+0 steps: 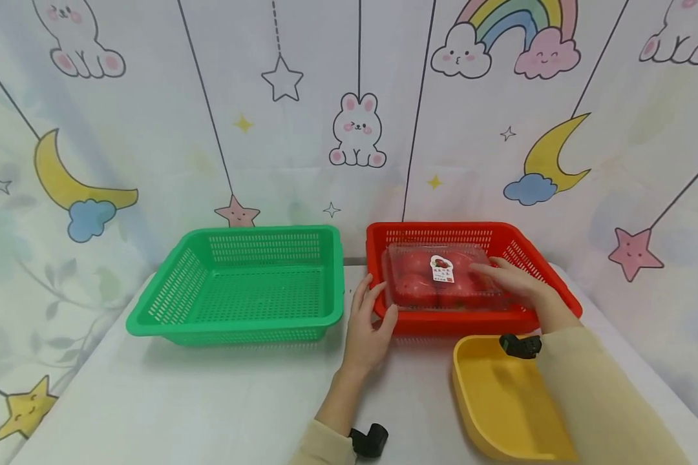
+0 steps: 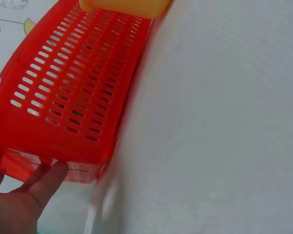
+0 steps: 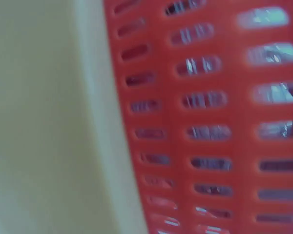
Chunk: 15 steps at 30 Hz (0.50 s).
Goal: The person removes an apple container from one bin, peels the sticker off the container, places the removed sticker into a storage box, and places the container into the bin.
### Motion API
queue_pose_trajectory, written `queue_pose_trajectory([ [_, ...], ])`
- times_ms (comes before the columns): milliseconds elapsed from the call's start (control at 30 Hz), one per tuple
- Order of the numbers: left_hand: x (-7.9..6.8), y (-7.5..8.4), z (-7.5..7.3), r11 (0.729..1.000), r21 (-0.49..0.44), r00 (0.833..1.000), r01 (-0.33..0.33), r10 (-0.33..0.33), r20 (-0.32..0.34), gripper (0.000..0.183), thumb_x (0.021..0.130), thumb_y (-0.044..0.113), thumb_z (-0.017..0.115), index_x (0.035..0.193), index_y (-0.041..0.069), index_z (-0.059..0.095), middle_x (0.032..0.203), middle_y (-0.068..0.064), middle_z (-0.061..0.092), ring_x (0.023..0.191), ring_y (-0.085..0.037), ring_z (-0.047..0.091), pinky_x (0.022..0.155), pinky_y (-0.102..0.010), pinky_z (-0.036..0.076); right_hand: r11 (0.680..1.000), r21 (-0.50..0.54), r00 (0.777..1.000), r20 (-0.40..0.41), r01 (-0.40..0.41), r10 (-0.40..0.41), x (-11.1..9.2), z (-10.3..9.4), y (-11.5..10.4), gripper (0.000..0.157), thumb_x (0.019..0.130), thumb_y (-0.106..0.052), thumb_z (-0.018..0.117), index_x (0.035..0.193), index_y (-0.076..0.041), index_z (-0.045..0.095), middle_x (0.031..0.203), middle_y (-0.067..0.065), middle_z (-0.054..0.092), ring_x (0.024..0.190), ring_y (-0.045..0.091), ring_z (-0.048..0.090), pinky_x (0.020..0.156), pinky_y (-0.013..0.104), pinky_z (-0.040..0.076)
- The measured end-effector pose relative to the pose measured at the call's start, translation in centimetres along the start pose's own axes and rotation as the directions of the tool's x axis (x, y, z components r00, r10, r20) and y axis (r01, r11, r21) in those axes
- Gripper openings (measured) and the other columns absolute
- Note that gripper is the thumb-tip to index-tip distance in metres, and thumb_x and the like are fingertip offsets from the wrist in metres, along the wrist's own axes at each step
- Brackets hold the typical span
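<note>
A clear plastic box of round red fruit (image 1: 415, 290) with a white label lies inside the red basket (image 1: 442, 323). My right hand (image 1: 514, 281) is over the box's right end, fingers stretched out to the left across its lid. At the basket's front left corner is my left hand (image 1: 366, 332), its fingers apart and reaching up along the left side. In the left wrist view the fingertips (image 2: 58, 170) of this hand rest at the basket's end wall, just below the rim. The right wrist view shows only the slotted basket wall (image 3: 176, 117) and a yellow surface; the right hand is hidden there.
To the left of the red basket stands a green basket (image 1: 238, 326) with nothing in it. A yellow tray (image 1: 500, 400) sits in front of the red basket, partly under the right sleeve (image 1: 599, 387). Behind the table (image 1: 209, 400) hangs a cartoon-printed cloth (image 1: 302, 174).
</note>
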<state>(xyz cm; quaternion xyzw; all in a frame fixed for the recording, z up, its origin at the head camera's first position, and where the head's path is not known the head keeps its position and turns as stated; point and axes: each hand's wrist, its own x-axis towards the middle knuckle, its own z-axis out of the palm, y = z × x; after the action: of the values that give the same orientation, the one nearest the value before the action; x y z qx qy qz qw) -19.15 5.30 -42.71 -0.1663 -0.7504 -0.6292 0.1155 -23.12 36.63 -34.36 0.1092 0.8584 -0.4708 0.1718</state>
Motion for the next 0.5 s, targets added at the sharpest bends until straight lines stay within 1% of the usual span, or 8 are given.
queue_pose_trajectory([
  [67, -0.02, -0.10, 0.08, 1.000, -0.003, 1.000, 0.001, -0.001, 0.001, 0.058, 0.091, 0.022, 0.071, 0.146, 0.016, 0.053, 0.161, 0.011, 0.027, 0.141, -0.014, 0.033, 0.092, -0.034, 0.054, 0.999, 0.004, 0.999, 0.023, -0.032, 0.032, 0.22, 0.12, -0.03, 0.107, 0.094, -0.062, 0.059, 0.160, -0.003, -0.001, 0.152, 0.028, 0.026, 0.131, 0.046, 0.034, 0.090, 0.045, 0.056],
  [133, -0.09, -0.16, 0.12, 1.000, -0.001, 1.000, 0.006, -0.006, 0.003, 0.058, 0.091, 0.022, 0.071, 0.146, 0.016, 0.053, 0.160, 0.013, 0.027, 0.141, -0.014, 0.033, 0.092, -0.034, 0.054, 0.997, 0.012, 0.997, 0.040, -0.070, 0.070, 0.38, 0.21, 0.01, 0.107, 0.093, -0.063, 0.059, 0.159, -0.001, 0.003, 0.150, 0.027, 0.030, 0.129, 0.045, 0.037, 0.089, 0.044, 0.057],
  [200, -0.15, -0.24, 0.11, 1.000, 0.005, 1.000, 0.010, -0.010, 0.002, 0.058, 0.091, 0.023, 0.072, 0.145, 0.017, 0.053, 0.160, 0.013, 0.028, 0.141, -0.014, 0.033, 0.091, -0.034, 0.054, 0.995, 0.029, 0.994, 0.048, -0.096, 0.094, 0.50, 0.25, 0.15, 0.108, 0.092, -0.063, 0.060, 0.159, 0.000, 0.003, 0.150, 0.027, 0.029, 0.129, 0.044, 0.035, 0.090, 0.043, 0.057],
  [267, -0.20, -0.31, 0.08, 1.000, 0.011, 1.000, 0.009, -0.009, 0.000, 0.058, 0.091, 0.023, 0.071, 0.145, 0.017, 0.053, 0.160, 0.012, 0.028, 0.141, -0.014, 0.033, 0.091, -0.034, 0.054, 0.993, 0.067, 0.994, 0.058, -0.099, 0.095, 0.64, 0.29, 0.25, 0.108, 0.093, -0.061, 0.061, 0.159, 0.000, 0.001, 0.152, 0.027, 0.027, 0.132, 0.044, 0.033, 0.092, 0.043, 0.056],
  [367, -0.17, -0.43, 0.03, 1.000, 0.015, 1.000, 0.003, -0.003, -0.006, 0.058, 0.091, 0.023, 0.071, 0.145, 0.017, 0.053, 0.161, 0.011, 0.028, 0.141, -0.015, 0.033, 0.091, -0.035, 0.054, 0.980, 0.175, 0.993, 0.085, -0.094, 0.080, 0.84, 0.28, 0.36, 0.107, 0.096, -0.055, 0.062, 0.160, -0.005, -0.007, 0.156, 0.025, 0.020, 0.136, 0.044, 0.028, 0.096, 0.043, 0.053],
  [500, 0.01, -0.51, 0.06, 1.000, 0.006, 1.000, -0.008, 0.008, -0.005, 0.058, 0.091, 0.024, 0.070, 0.146, 0.017, 0.053, 0.161, 0.011, 0.028, 0.141, -0.015, 0.032, 0.091, -0.035, 0.054, 0.945, 0.316, 0.994, 0.098, -0.079, 0.050, 0.79, 0.04, 0.24, 0.103, 0.097, -0.046, 0.065, 0.161, -0.015, -0.011, 0.159, 0.021, 0.015, 0.138, 0.042, 0.025, 0.099, 0.044, 0.051],
])
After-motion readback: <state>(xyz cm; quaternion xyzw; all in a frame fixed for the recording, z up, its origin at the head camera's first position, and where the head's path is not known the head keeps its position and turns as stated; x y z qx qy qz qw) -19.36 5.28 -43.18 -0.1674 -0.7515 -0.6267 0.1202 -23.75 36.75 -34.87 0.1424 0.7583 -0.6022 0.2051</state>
